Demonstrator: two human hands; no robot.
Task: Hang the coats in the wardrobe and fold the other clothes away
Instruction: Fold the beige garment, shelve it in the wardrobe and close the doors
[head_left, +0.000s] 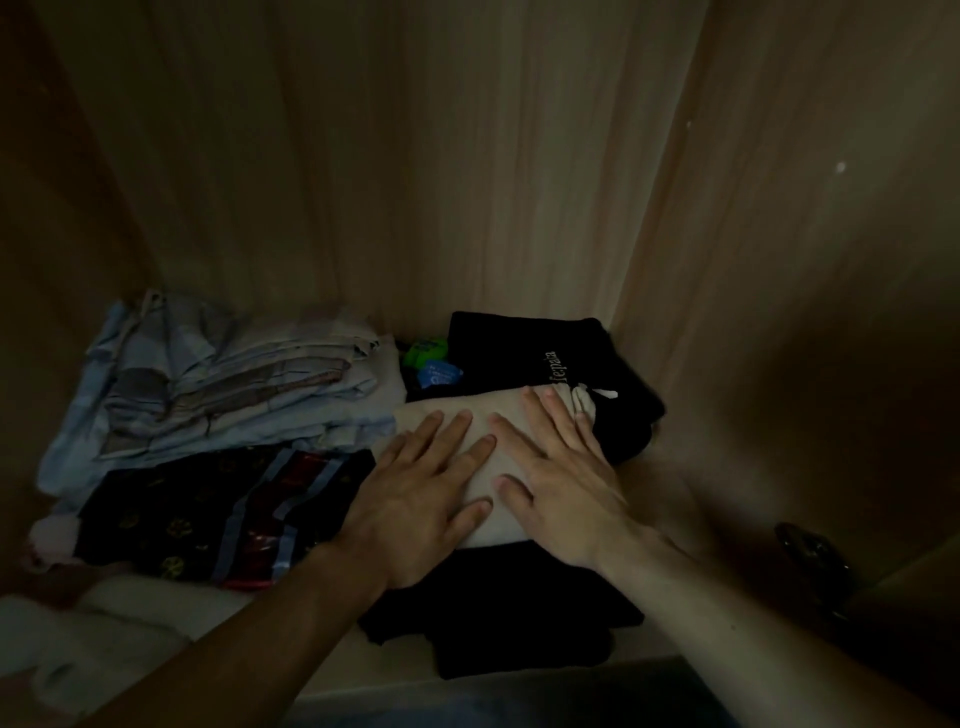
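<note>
Fingers (451, 437) of the left hand (415, 504) lie straight and slightly spread, pressed flat on a beige folded garment (470, 400) without curling round it, and the right hand (566, 483) rests flat in the same way just beside it, its fingers (535, 415) reaching towards the far edge of the cloth. At the far left of the wardrobe shelf (649, 483) sits a stack of folded pale blue and checked shirts (223, 384). In front of that stack lies a dark patterned cloth (208, 509) with pale stripes, and nearer still, at the bottom left, some white fabric (104, 623) that is too dim to make out. In the middle, the beige folded garment lies on top of a pile of black clothes (519, 613), with both hands upon it. Behind it, between the shirts and a black garment with pale lettering (545, 353), are 2 small items, 1 green (428, 347) and 1 blue (440, 375); what they are cannot be told. The black lettered garment lies against the back panel (415, 156), near the right side wall (779, 260) of the wardrobe.
</note>
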